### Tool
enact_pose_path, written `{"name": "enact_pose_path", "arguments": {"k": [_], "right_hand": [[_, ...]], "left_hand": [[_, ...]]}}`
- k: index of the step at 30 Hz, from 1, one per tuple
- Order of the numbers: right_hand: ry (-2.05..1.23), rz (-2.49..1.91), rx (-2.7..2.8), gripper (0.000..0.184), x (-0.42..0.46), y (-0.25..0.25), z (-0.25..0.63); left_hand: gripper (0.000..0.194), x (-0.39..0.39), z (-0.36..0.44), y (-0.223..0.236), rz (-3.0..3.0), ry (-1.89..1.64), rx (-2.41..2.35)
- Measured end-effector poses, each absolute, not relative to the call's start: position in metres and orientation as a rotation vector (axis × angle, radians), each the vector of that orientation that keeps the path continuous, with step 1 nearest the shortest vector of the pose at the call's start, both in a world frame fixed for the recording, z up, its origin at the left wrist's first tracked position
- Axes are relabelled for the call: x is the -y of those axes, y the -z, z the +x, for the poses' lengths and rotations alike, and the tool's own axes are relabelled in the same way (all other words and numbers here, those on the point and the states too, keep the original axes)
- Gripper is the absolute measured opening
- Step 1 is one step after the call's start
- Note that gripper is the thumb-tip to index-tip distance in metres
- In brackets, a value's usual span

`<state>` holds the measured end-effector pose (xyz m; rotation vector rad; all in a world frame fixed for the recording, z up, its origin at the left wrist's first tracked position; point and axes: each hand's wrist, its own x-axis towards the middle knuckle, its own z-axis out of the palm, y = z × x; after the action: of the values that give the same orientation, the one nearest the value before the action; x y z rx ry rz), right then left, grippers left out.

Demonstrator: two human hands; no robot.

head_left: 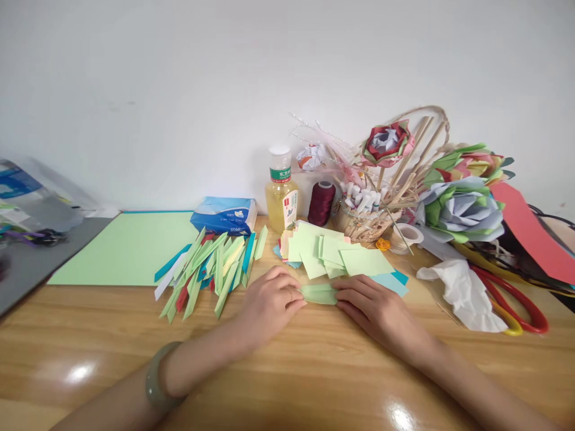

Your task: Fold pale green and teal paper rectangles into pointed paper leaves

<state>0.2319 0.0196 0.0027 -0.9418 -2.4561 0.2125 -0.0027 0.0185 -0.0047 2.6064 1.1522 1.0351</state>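
A small light green paper strip [318, 294], with a crease along it, lies between my hands over the wooden table. My left hand [273, 302] pinches its left end, fingers closed. At the other end my right hand [371, 299] grips the paper between thumb and fingers. Just behind is a loose pile of light green paper rectangles [309, 254], with blue and pink sheets under it. To the left of my left hand lies a heap of folded paper strips [220, 266] in green, blue, red, white and yellow.
Behind stand a tissue pack [224, 214], a glue bottle [282, 191], a maroon thread spool [321, 203] and a basket [366, 222] of sticks and rolled paper. Paper flowers [462, 209], a crumpled tissue [465, 293] and red-handled scissors [516, 299] are right; a large green sheet [117, 251] lies left.
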Motion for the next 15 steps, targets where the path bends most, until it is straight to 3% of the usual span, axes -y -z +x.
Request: {"name": "enact_pose_path", "arguments": {"k": [4,15], "right_hand": [[-0.227,-0.988,2.445,0.017,-0.02,-0.002,0.233],[-0.349,-1.123,2.322,0.015,-0.027,-0.001,0.221]], "left_hand": [[0.005,-0.018,-0.002,0.002,2.486,-1.006,-1.217],[0.011,-0.021,0.005,0.0,2.241,-0.906,-1.385]]}}
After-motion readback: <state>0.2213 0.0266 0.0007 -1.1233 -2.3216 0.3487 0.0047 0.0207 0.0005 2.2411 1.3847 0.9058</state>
